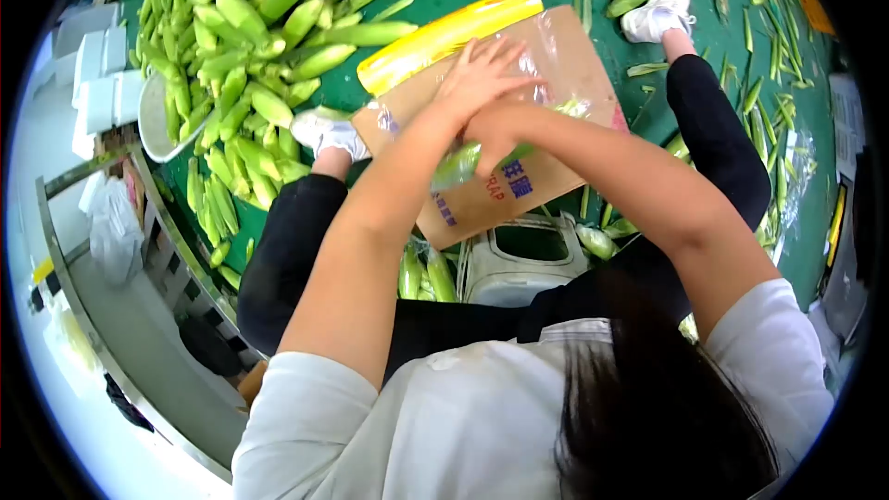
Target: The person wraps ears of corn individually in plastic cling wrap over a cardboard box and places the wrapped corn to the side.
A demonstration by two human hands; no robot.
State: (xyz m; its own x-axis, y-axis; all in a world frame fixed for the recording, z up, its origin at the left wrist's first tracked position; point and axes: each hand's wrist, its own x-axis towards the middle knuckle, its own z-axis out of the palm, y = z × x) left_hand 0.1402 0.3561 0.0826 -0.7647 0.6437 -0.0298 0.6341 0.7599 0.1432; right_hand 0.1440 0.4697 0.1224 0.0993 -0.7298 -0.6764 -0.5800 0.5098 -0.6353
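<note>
Reaching over the cardboard (560, 171), the person has the left hand (482, 77) spread flat, touching the right hand (495, 132), which curves over green corn (454, 168); whether it grips cannot be told. That corn lies on the cardboard, apparently under clear film, so this portion looks partway through. Beside it rests 1 yellow film roll (454, 37). Near the stool (491, 285), at least 2 ears (426, 273) seem already covered; the large heap of corn (250, 37) on the green floor (639, 83) looks unwrapped, so most seems left.
</note>
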